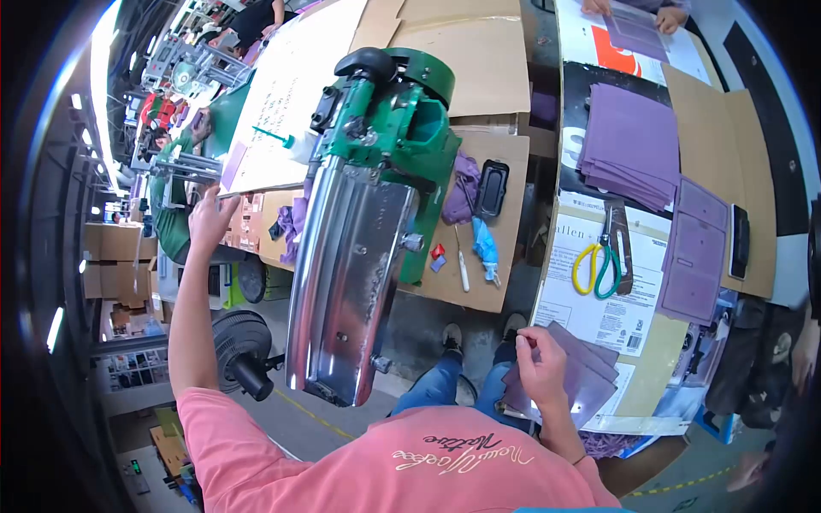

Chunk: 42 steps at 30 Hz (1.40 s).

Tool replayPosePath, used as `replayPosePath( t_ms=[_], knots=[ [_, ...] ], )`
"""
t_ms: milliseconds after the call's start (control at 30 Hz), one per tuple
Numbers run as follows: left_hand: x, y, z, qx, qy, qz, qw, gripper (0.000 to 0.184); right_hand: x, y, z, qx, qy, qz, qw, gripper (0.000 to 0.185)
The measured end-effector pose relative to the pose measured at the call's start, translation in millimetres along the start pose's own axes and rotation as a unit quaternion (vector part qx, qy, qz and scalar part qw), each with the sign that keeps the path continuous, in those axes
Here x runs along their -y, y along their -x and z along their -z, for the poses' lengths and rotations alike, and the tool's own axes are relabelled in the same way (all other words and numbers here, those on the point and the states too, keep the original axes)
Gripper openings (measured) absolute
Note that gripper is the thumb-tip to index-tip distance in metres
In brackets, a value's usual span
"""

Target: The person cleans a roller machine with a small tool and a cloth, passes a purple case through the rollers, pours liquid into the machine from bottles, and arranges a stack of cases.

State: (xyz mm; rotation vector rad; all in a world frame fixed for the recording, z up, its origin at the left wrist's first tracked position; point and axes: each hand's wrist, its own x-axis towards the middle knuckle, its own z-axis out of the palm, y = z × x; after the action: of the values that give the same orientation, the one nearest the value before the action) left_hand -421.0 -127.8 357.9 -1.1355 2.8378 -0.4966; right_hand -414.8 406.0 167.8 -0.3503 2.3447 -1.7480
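My left hand (212, 221) reaches out at the edge of the white board (278, 94), thumb and fingers apart, close to a small purple piece (233, 166) there. Whether it touches that piece I cannot tell. My right hand (542, 368) is closed with fingers curled, above a few dark purple sheets (590, 389) at the near edge of the right table; nothing shows in its fingers. Between my arms stands a green machine (410, 128) with a long shiny metal trough (351, 282) pointing toward me.
On the right table lie stacked purple sheets (629, 141), scissors with yellow and green handles (599, 265) and purple panels (697, 248). A black tray (492, 188) and a blue-wrapped item (485, 248) lie beside the machine. A black fan (244, 355) stands at left. Other people work nearby.
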Motion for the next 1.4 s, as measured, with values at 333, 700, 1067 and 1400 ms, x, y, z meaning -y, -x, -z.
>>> replayPosePath(
  t_ms=[333,700,1067,1400],
  knots=[
    [69.6,-17.6,-131.5,0.126,0.390,0.011,0.912,0.096,64.9,48.7,-40.3,-0.019,0.137,0.009,0.990,0.011],
    [-51.0,-129.0,-187.8,0.093,0.544,0.027,0.833,0.104,138.5,146.1,-81.8,-0.093,0.306,-0.048,0.946,0.013],
    [-14.4,-107.3,-128.6,-0.018,0.741,-0.002,0.671,0.071,147.5,147.3,-87.8,-0.100,0.315,-0.039,0.943,0.019],
    [-9.4,74.9,108.7,0.050,0.772,-0.296,0.560,0.052,253.6,-51.3,-90.7,-0.137,0.122,0.384,0.905,0.069]
  ],
)
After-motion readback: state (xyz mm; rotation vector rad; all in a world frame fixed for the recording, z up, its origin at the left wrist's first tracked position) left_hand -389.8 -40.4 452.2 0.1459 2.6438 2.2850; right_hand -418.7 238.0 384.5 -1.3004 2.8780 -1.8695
